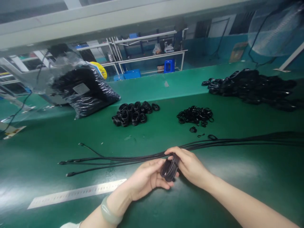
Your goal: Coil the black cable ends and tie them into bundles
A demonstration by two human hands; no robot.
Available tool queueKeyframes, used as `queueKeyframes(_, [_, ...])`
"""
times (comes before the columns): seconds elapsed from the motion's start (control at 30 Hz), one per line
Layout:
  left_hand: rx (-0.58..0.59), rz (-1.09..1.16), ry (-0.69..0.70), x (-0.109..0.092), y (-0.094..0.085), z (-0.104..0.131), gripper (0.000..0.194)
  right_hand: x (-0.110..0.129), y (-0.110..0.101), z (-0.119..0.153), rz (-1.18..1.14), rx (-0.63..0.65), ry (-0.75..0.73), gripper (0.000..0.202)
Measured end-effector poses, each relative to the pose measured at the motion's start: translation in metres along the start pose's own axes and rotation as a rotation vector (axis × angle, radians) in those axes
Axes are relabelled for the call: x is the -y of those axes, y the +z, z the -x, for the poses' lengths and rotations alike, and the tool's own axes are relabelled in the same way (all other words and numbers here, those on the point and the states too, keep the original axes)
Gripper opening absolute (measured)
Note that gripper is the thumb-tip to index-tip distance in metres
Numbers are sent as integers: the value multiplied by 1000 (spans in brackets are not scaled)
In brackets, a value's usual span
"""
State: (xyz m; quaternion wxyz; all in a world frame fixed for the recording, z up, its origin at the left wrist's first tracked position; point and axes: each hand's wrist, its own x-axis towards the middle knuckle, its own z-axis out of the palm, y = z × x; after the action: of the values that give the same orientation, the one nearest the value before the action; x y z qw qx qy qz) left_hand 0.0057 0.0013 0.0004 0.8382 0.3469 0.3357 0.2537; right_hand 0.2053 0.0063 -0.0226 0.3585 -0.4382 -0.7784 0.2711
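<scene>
A coiled black cable (pixel 170 168) is held up above the green table, at the lower middle of the head view. My left hand (pixel 149 179) grips it from the left and below, thumb on its near side. From the right, my right hand (pixel 188 163) has its fingers closed around the coil's upper and right side. Just beyond both hands, several straight black cables (pixel 133 158) run across the table, their plug ends at the left. Part of these cables is hidden behind my right hand.
A white ruler (pixel 78 193) lies at front left. Farther back are coiled cables (pixel 130 112), a heap of small black loops (pixel 196 114) and a larger black pile (pixel 251 85). A stuffed clear plastic bag (pixel 83 88) stands at back left. A fan (pixel 275 31) is at upper right.
</scene>
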Motion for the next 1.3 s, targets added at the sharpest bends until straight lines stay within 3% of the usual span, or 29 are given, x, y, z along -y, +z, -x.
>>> queueKeyframes(0.13, [-52, 83, 36, 0, -5, 0, 36, -2, -5, -2, -203, 7, -20, 36])
queueKeyframes(0.37, [12, 143, 96, -1, -4, 5, 45, -1, -7, -1, -465, 37, 64, 46])
queueKeyframes(0.63, [36, 80, 151, 2, -2, 3, 65, 6, -9, -1, -424, -136, -22, 9])
queueKeyframes(0.73, [39, 76, 144, 2, -3, 3, 75, 7, -8, -1, -395, -95, -49, 10])
queueKeyframes(0.93, [70, 76, 140, 5, -6, 2, 62, 5, -6, -1, -410, 20, -33, 10])
queueKeyframes(1.13, [115, 124, 141, 3, -6, 4, 63, 6, -15, -4, -428, 151, 7, 27])
queueKeyframes(1.3, [163, 161, 134, 0, -6, 6, 64, 3, -17, -8, -429, 186, 45, 34])
